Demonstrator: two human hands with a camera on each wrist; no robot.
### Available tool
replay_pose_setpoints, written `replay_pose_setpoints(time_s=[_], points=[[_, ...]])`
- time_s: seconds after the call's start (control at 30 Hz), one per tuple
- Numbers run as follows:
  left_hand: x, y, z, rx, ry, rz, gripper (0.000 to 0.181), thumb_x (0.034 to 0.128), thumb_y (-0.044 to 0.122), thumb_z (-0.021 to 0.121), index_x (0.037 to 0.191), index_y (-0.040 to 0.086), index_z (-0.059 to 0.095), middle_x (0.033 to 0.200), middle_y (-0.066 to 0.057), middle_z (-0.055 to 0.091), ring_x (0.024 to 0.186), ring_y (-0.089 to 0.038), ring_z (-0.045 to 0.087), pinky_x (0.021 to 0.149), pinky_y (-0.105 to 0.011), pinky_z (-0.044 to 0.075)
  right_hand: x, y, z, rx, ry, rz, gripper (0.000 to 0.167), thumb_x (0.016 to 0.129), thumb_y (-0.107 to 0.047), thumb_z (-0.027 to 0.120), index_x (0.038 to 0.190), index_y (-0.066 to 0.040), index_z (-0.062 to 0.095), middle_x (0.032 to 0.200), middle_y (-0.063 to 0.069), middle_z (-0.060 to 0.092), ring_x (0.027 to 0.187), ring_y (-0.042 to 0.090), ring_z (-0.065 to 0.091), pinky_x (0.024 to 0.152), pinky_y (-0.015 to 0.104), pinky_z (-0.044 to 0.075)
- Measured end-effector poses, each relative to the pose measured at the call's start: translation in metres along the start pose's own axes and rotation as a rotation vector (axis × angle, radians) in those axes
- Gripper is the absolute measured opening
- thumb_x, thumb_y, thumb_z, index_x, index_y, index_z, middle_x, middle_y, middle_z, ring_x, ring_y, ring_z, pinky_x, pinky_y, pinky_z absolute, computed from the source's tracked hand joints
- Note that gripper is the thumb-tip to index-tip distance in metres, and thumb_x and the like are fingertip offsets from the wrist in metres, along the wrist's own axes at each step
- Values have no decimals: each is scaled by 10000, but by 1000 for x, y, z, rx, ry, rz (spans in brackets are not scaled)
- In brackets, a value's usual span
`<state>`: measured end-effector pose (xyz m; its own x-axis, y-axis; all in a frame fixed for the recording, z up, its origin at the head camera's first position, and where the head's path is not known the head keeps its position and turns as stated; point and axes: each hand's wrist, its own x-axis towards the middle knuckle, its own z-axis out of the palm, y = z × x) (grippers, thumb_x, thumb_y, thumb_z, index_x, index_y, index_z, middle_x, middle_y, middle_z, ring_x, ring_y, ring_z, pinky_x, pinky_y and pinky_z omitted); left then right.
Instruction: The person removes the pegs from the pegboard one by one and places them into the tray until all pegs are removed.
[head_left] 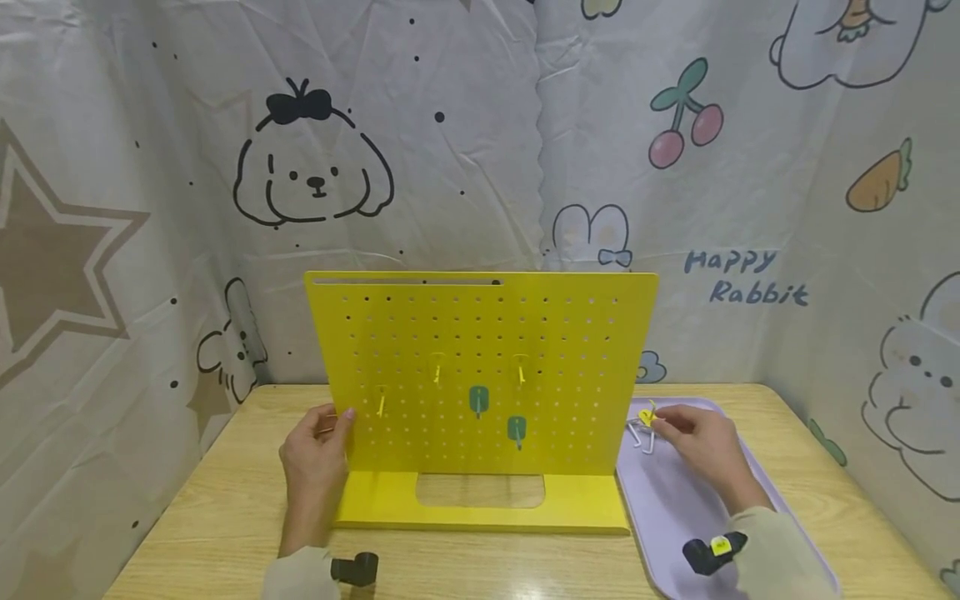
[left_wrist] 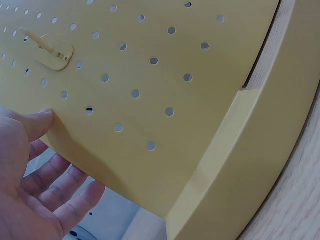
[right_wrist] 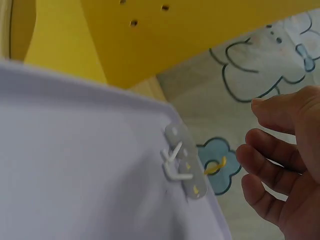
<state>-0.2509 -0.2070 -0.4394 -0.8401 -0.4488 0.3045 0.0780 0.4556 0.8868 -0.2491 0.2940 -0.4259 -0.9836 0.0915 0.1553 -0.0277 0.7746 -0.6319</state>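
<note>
Gripping the yellow pegboard (head_left: 468,346): left hand (head_left: 315,454) (partly hidden).

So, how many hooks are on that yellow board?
5 on the front: a yellow hook toward the left, second and third yellow ones higher up, a green hook centrally, another lower right of it. The board's back is hidden.

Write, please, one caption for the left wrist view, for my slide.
Left grip on the edge of the perforated board, near a hook.
</note>
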Motion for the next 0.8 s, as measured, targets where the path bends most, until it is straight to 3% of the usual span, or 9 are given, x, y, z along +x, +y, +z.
replay_pose_setpoints(time_s=[0.13, 0.47, 0.8], points=[[0, -1, 0, 15, 7, 13, 418, 968, 428, 652, 1199, 81, 683, 1052, -96, 701, 938, -259, 693, 743, -295, 567, -8, -13, 0, 20, 47, -45, 341, 961, -232, 688, 1222, -14, 688, 1142, 166, 685, 1017, 335, 614, 777, 434, 544], [-1, 0, 0, 16, 4, 5, 405, 974, 409, 652, 1205, 78, 678, 1064, -101, 696, 950, -266, 687, 786, -389, 575, -24, -49, -3, 109, 160, -189, 283, 947, -196, 721, 1173, -24, 720, 1039, 103, 731, 874, 240, 644, 677, 271, 528], [0, 1, 0, -3, -1, -5, 411, 974, 419, 643, 1216, 88, 675, 1075, -97, 690, 960, -264, 685, 803, -404, 574, -34, -84, -4, 213, 198, -313, 201, 921, -108, 742, 1095, -8, 738, 989, 73, 737, 827, 158, 657, 701, 201, 525]])
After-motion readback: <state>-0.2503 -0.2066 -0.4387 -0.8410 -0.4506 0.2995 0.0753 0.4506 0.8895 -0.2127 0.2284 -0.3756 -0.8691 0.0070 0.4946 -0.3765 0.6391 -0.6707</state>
